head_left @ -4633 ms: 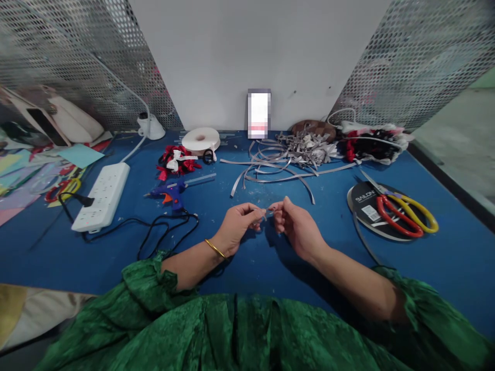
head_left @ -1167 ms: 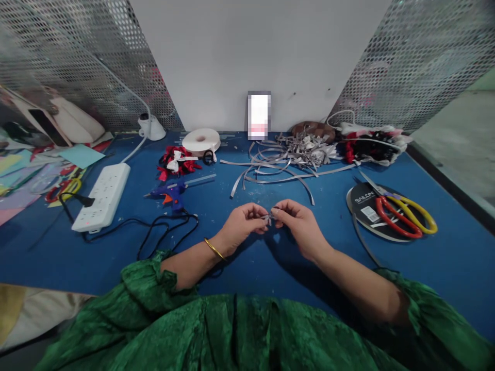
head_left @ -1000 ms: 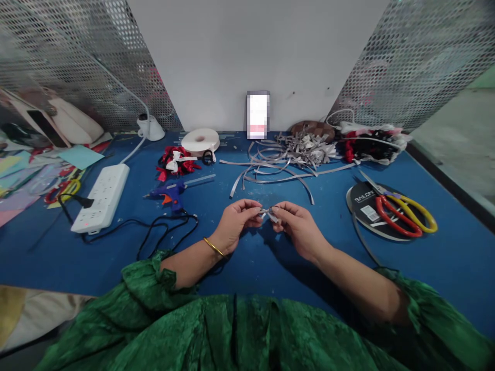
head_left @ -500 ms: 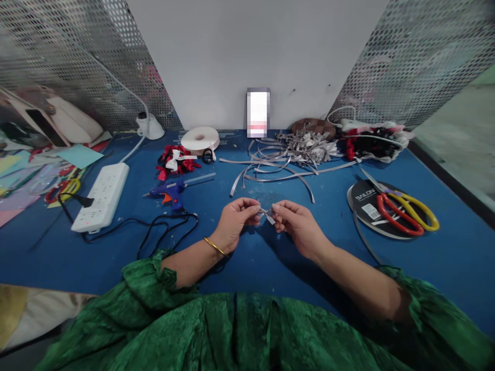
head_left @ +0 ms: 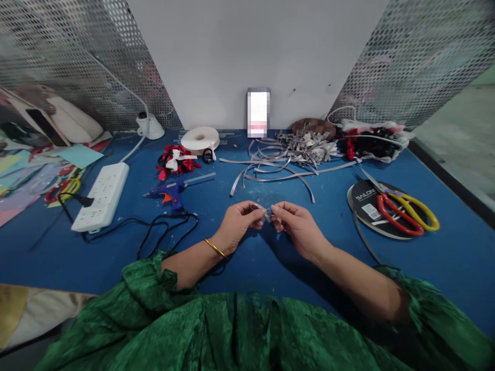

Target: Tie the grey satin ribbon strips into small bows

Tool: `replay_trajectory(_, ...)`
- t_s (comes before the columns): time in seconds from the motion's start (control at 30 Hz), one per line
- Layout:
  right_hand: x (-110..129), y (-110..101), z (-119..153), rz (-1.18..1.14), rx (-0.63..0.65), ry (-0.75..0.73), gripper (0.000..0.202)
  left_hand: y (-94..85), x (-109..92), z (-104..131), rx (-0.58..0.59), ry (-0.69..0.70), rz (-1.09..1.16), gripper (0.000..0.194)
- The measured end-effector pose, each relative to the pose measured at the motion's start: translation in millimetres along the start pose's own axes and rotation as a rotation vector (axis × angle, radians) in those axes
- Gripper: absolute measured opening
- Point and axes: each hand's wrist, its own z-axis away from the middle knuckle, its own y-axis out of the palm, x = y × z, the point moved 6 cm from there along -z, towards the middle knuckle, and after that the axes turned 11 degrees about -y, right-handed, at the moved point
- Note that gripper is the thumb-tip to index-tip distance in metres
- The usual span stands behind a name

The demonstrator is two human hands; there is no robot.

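Observation:
Between my two hands is a small piece of grey ribbon (head_left: 267,216), mostly covered by the fingertips. My left hand (head_left: 238,224), with a gold bangle at the wrist, pinches one side of it. On the other side, the thumb and forefinger of my right hand (head_left: 296,224) are pressed together on it. Whether the ribbon is knotted or folded I cannot make out. Just beyond the hands lie loose grey ribbon strips (head_left: 266,172), which run to a heap of short cut ribbon pieces (head_left: 311,147).
Left stand a blue glue gun (head_left: 172,195), red and white bows (head_left: 178,161), a white ribbon roll (head_left: 200,139) and a power strip (head_left: 102,198). Right, red-and-yellow scissors (head_left: 402,211) lie on a black ribbon spool (head_left: 363,198). A phone (head_left: 258,111) leans on the back panel.
My hands have drawn slightly closer together, and the fingertips now cover more of the grey ribbon. Its loose end, plainer before, shows less. Everything else on the table stays put.

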Motion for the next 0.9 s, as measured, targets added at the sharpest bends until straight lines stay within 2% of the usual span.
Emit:
replay_trajectory(0.23, -2.3, 5.1, 2.2, -0.007, 0.05, 0.049, 0.035, 7.7, -3.5, 3.9, 0.085, 0.04, -0.059, 0.024)
replay_trajectory(0.47, -1.2, 7.1, 2.7, -0.051, 0.094, 0.048, 0.033, 5.1, -1.5, 1.8, 0.056, 0.013, -0.039, 0.026)
replay_trajectory(0.7, -1.1, 8.0, 3.4, -0.017, 0.115, 0.044, 0.034, 7.7, -2.8, 2.7, 0.115, 0.066, -0.098, 0.026)
replay_trajectory(0.8, 2.4, 7.5, 2.4, 0.002, 0.082, 0.016, 0.035, 3.9, -2.8, 0.4, 0.052, 0.061, -0.06, 0.028)
replay_trajectory(0.9, 4.8, 8.8, 2.6, 0.099, 0.106, -0.003, 0.035, -7.4, -2.5, -3.4, -0.097, 0.046, 0.057, 0.038)
